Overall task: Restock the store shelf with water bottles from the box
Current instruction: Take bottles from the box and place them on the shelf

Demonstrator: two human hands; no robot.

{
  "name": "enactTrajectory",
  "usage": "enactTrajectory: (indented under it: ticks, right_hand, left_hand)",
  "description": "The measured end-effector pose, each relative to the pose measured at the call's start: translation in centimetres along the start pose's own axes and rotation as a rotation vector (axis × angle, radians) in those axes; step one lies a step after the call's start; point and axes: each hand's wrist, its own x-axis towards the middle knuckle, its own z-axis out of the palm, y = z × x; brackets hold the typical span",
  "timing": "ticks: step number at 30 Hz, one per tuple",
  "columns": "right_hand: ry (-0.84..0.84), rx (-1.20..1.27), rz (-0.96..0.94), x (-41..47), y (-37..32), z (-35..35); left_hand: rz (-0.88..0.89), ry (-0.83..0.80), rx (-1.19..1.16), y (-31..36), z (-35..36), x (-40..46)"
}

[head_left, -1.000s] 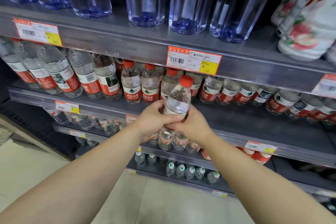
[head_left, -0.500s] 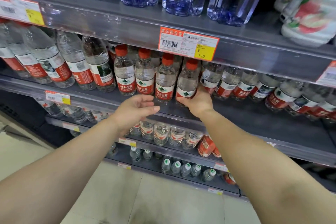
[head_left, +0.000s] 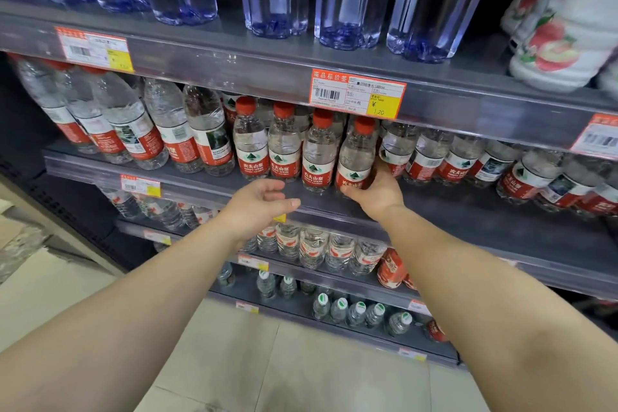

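A small water bottle (head_left: 357, 154) with a red cap and red label stands upright on the grey middle shelf (head_left: 468, 221), rightmost in a front row of several like bottles (head_left: 284, 147). My right hand (head_left: 376, 192) grips its base, fingers wrapped around the lower right side. My left hand (head_left: 259, 202) hovers in front of the shelf edge, left of that bottle, fingers relaxed and holding nothing. The box is not in view.
Taller red-label bottles (head_left: 133, 130) fill the shelf's left; more lean at the right (head_left: 521, 174). Large clear blue bottles (head_left: 347, 0) stand on the top shelf, price tags (head_left: 357, 94) on its rail. Lower shelves hold smaller bottles (head_left: 337, 309). Beige floor below.
The bottle, held by both hands in front of the shelf a second ago, now stands in the front row. My left hand has let go and drawn back; my right stays on it.
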Motion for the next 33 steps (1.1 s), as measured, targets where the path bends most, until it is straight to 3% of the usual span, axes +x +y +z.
enactTrajectory:
  ticks: [5, 11, 16, 19, 23, 29, 33]
  right_hand:
    - [-0.02, -0.154, 0.044, -5.0, -0.4, -2.2]
    - [-0.005, -0.601, 0.001, -10.7, -0.5, -6.8]
    - [0.054, -0.663, 0.034, -16.0, 3.7, -12.2]
    - [0.111, -0.667, 0.095, -20.1, 7.5, -17.0]
    - [0.173, -0.647, 0.245, -28.6, 14.9, -27.4]
    - [0.359, -0.635, 0.478, -42.2, 24.7, -43.5]
    - [0.437, -0.617, 0.6, -47.8, 30.4, -50.7]
  left_hand:
    - [0.072, 0.067, 0.257, 2.2, 1.1, -1.8]
    - [0.298, 0.048, 0.929, 5.4, 5.6, -5.0]
    - [0.483, -0.07, 1.21, 6.6, 12.7, -8.9]
    - [0.549, -0.127, 1.261, 7.5, 18.4, -11.8]
    - [0.674, -0.225, 1.251, 9.5, 31.0, -19.0]
    - [0.997, -0.4, 1.206, 13.6, 51.0, -30.9]
    - [1.132, -0.507, 1.204, 15.5, 61.0, -36.1]
